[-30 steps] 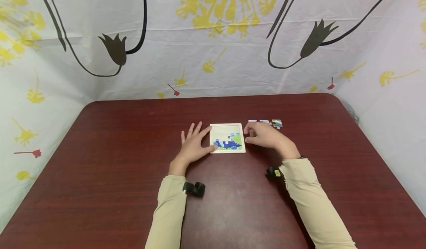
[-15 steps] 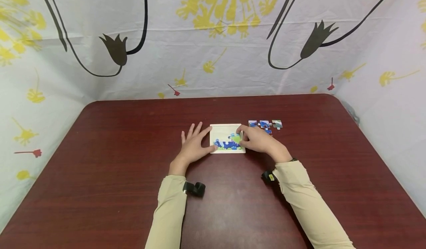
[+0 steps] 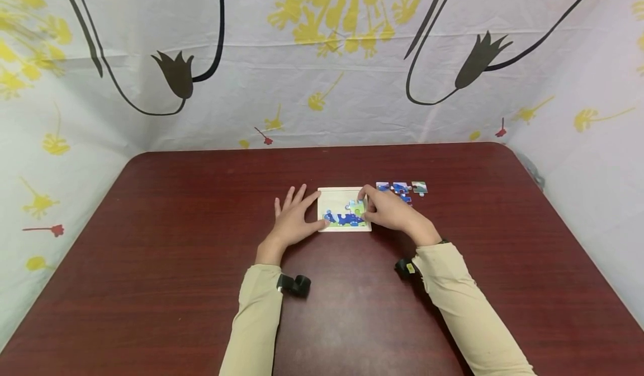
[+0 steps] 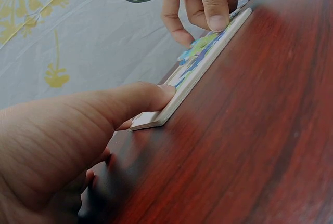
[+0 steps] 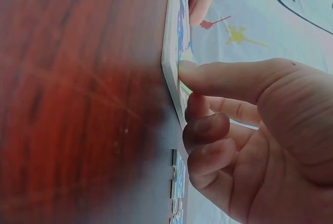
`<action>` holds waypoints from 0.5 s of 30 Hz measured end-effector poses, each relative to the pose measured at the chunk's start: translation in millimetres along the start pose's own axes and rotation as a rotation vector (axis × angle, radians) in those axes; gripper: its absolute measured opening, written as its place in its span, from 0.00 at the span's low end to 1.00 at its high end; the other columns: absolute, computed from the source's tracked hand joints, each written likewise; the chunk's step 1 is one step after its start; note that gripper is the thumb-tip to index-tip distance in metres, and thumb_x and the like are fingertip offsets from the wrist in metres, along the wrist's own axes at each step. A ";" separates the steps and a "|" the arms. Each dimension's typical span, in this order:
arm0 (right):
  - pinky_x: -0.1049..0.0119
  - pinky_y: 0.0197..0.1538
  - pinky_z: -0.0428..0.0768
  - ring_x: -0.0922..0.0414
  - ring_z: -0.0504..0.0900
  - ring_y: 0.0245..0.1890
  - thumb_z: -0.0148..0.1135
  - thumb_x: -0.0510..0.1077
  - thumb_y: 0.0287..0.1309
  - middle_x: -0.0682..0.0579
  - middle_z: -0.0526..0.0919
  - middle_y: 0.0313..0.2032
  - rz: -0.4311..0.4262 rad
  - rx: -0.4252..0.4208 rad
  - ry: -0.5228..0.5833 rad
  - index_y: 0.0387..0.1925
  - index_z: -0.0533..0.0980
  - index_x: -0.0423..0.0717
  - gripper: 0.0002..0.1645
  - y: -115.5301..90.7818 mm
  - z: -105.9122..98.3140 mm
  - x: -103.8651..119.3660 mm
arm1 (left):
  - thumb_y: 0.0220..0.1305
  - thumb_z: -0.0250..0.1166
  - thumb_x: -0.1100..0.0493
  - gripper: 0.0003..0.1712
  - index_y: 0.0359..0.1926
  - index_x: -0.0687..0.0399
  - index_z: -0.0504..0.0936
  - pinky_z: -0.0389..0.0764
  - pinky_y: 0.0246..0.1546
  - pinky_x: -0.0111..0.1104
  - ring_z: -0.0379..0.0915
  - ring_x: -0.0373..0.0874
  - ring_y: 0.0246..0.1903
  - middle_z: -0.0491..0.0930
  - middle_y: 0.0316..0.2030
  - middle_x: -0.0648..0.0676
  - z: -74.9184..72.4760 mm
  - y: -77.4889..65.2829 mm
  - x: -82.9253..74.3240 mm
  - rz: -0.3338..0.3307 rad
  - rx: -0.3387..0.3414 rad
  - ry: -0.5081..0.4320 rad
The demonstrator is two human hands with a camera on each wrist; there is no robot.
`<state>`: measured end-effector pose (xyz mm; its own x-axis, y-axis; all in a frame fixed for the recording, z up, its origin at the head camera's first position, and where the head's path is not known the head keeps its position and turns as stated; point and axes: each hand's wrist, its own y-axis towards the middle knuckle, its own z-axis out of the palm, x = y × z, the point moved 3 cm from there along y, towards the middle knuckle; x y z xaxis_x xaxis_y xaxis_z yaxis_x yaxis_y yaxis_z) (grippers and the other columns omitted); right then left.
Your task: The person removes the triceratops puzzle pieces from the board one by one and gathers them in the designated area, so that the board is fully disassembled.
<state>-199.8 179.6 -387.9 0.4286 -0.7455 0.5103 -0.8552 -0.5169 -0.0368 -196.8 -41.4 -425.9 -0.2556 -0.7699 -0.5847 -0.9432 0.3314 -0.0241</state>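
A shallow wooden puzzle tray [image 3: 347,229] lies on the table, its lower part and right side filled with blue and green jigsaw pieces. My left hand [image 3: 290,219] spreads along the tray's left side; the thumb presses the lower left corner and the index finger touches the upper left one. Over the tray's right side, my right hand [image 3: 397,211] pinches a green puzzle piece [image 3: 358,208] between thumb and index finger. In the right wrist view the right thumb [image 5: 218,76] reaches over the tray's edge, with the other fingers curled; the piece is mostly hidden there.
Several loose puzzle pieces [image 3: 400,188] lie just beyond the right hand, to the right of the tray. The dark red wooden table [image 3: 176,253] reaches back to a patterned white cloth [image 3: 226,119]. Each wrist wears a small black camera [image 3: 295,286].
My right hand has moved left from beside the loose pieces onto the tray's right side, uncovering some of those pieces, and then stayed there. The left hand has held its place.
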 end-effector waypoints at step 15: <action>0.59 0.34 0.72 0.55 0.74 0.27 0.70 0.38 0.46 0.50 0.77 0.30 0.009 -0.109 -0.021 0.38 0.71 0.41 0.18 4.0 0.0 -1.8 | 0.54 0.64 0.40 0.44 0.70 0.41 0.60 0.27 0.62 0.56 0.30 0.53 0.70 0.45 0.71 0.55 -0.5 0.1 -0.5 0.007 0.002 0.003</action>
<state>-204.1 178.8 -388.9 0.4254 -0.7592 0.4927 -0.8853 -0.4620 0.0524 -196.8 -41.3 -425.3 -0.2625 -0.7691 -0.5827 -0.9411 0.3374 -0.0214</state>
